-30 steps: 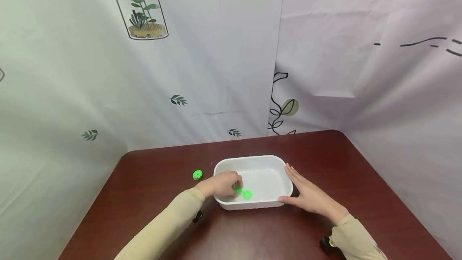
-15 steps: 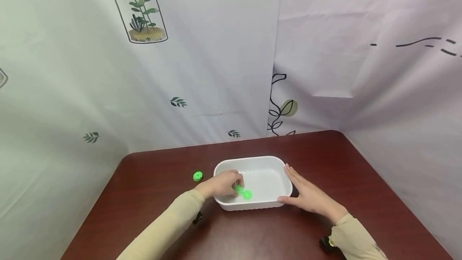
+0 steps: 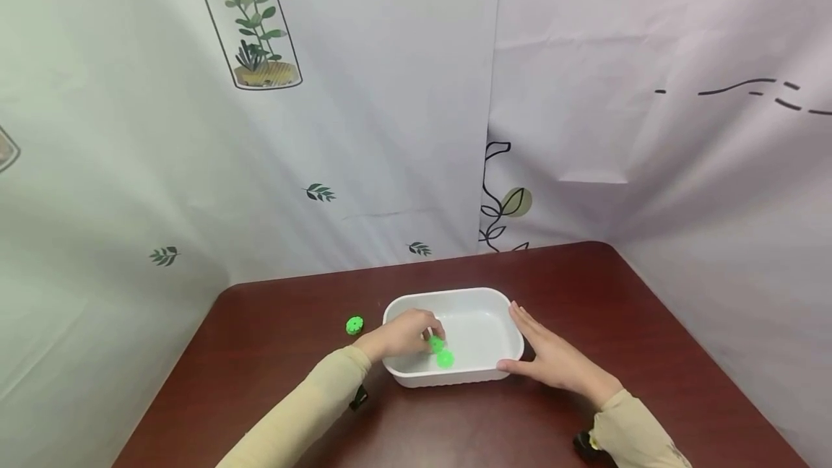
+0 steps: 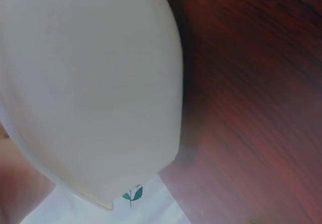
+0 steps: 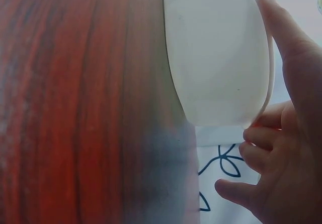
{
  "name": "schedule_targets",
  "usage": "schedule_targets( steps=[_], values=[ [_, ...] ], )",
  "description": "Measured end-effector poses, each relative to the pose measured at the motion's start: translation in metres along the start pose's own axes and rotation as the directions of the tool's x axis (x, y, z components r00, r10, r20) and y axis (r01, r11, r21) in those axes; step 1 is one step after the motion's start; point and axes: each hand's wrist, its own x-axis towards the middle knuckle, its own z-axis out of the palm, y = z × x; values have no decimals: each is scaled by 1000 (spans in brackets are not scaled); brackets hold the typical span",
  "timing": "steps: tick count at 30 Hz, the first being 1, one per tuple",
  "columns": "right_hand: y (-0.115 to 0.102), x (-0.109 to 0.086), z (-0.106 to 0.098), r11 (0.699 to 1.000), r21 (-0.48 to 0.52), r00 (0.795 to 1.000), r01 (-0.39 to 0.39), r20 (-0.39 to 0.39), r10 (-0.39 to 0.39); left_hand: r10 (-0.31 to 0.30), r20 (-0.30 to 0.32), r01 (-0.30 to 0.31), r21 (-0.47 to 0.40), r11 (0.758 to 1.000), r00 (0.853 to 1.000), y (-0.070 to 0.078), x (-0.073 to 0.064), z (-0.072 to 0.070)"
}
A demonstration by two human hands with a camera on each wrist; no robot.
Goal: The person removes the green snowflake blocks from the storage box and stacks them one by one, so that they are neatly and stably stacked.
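Observation:
A white rectangular dish [image 3: 484, 338] with rounded corners stands on the table. My left hand [image 3: 409, 331] reaches over its left rim, fingers curled, and pinches a green notched disc [image 3: 436, 344] inside it. A second green disc [image 3: 445, 359] lies on the dish floor just in front of the first. On the dish's right end rests my right hand [image 3: 552, 356], its fingers straight along the side and its thumb at the front corner. In the right wrist view, the thumb and fingertips of that right hand [image 5: 282, 148] touch the dish rim.
Another green notched piece [image 3: 354, 325] lies on the dark red wooden table [image 3: 273, 338], left of the dish. A printed white cloth [image 3: 403, 128] hangs behind the table's far edge and along both sides.
My left hand has shifted slightly to the right inside the dish, and the disc at its fingertips moved with it. The right hand keeps its place. The head view has tilted up a little.

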Motion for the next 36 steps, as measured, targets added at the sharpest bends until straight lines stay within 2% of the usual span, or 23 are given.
schedule_targets(
  steps=[5, 9, 13, 17, 21, 26, 29, 33, 36],
  values=[
    [-1, 0, 3, 1000, 3, 1000, -5, -2, 5, 14, -34, -15, -28, 1000, 999, 0, -1, 0],
    [-1, 0, 4, 1000, -10, 1000, 2, -10, -2, 22, -91, -28, -71, 997, 996, -4, -4, -4],
    [-2, 0, 5, 1000, -13, 1000, 7, -16, -7, -35, -169, 16, -115, 993, 985, -8, -11, -10],
    [-4, -4, 6, 1000, -14, 1000, -2, -12, 2, -106, -257, 70, -147, 987, 961, -14, -23, -18],
    [-5, -4, 8, 1000, -25, 1000, 5, -26, -5, -151, -363, 93, -172, 981, 919, -22, -36, -29],
    [-5, -3, 8, 999, -39, 1000, 9, -23, -10, -261, -452, 144, -276, 950, 853, -31, -55, -40],
    [-6, -2, 5, 999, -45, 1000, 10, -26, -11, -329, -495, 166, -345, 924, 805, -36, -65, -44],
    [-5, -1, 3, 999, -46, 999, 14, -32, -15, -386, -556, 171, -399, 901, 736, -41, -75, -45],
    [-4, -1, 3, 999, -48, 999, 17, -29, -18, -423, -580, 181, -428, 885, 696, -45, -83, -43]
  ],
)
